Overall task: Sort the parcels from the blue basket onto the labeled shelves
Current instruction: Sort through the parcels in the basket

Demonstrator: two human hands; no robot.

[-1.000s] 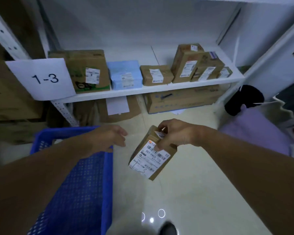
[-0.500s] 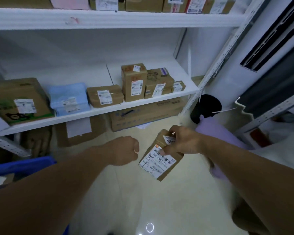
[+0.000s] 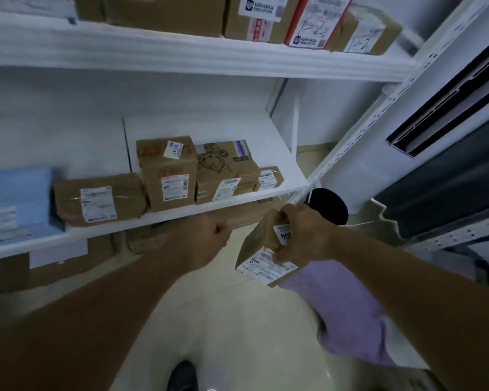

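The parcel (image 3: pixel 257 244) isn't on any shelf. It's up in the air, just in front of and a bit below the front edge of the lower shelf (image 3: pixel 181 214), out by that shelf's right-hand end. It's a small brown cardboard one, and its long axis stands steep, nearly upright. The top end tips away toward the lower shelf and the bottom end hangs down toward the floor. The labelled face is turned back at the camera, with the big white shipping label on the low end and a small sticker near the top.

The right hand (image 3: pixel 308 235) grips it from the right side, fingers wrapped round the upper end and thumb pressed on the labelled face. The left hand (image 3: pixel 206 238) is off to the parcel's left with a clear gap between them, curled into a fist with nothing in it, also just in front of the lower shelf's edge.

On that shelf behind the hands there's a row of brown boxes (image 3: pixel 167 170) and a blue parcel (image 3: pixel 14 201) at its far left.
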